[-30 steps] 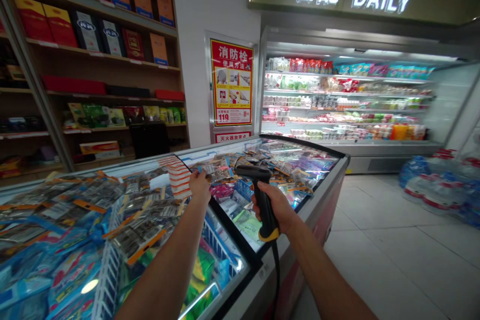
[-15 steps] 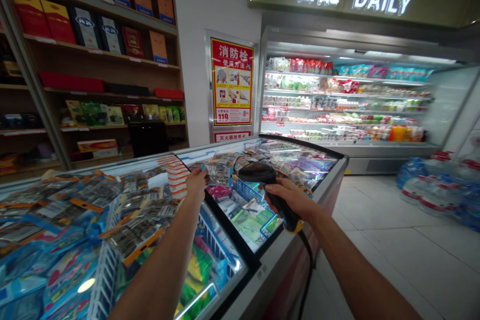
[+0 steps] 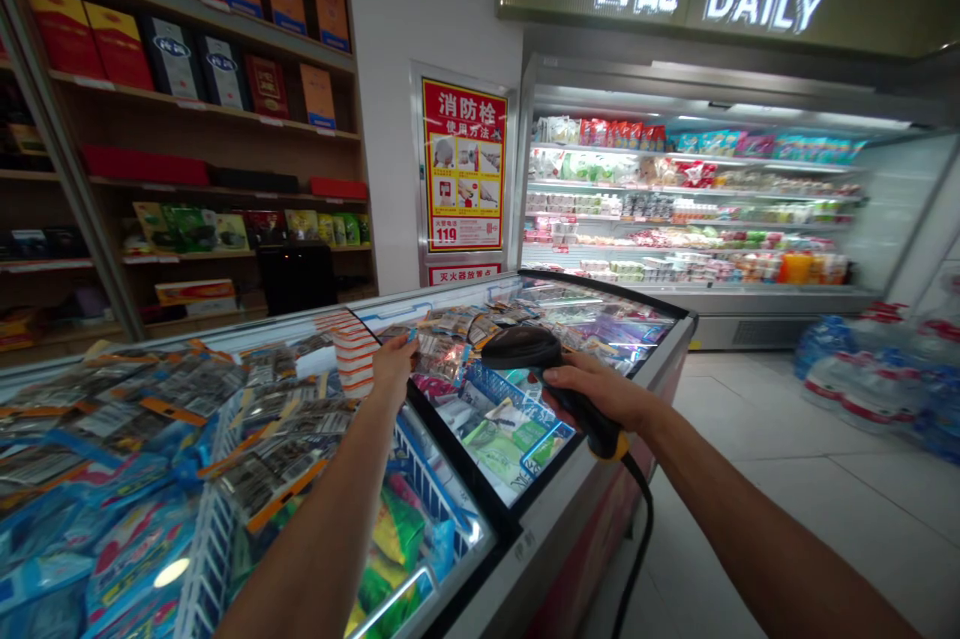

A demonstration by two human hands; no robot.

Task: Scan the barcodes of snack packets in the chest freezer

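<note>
My right hand (image 3: 600, 389) is wrapped round the handle of a black and yellow barcode scanner (image 3: 525, 347), its head pointing left and its cable hanging down. The fingers of my left hand (image 3: 394, 359) pinch the edge of a small flat packet (image 3: 441, 357) with a blue border, above the freezer's glass. A reddish glow from the scanner lies on the packet. A striped orange and white bag (image 3: 349, 351) is just left of my left hand. Many similar packets (image 3: 285, 454) are piled on the glass lid at left, and others lie beyond the scanner.
The chest freezer (image 3: 555, 519) holds bagged goods in blue and white baskets (image 3: 206, 559) under its glass. Wooden shelves (image 3: 225, 119) with boxes stand behind at left. A lit dairy fridge (image 3: 697, 209) is at the back right, with bottled water packs (image 3: 870, 379) on the floor.
The scanner and my right hand have shifted slightly right. A red glow now shows on the packet, which has tilted a little in my left hand.
</note>
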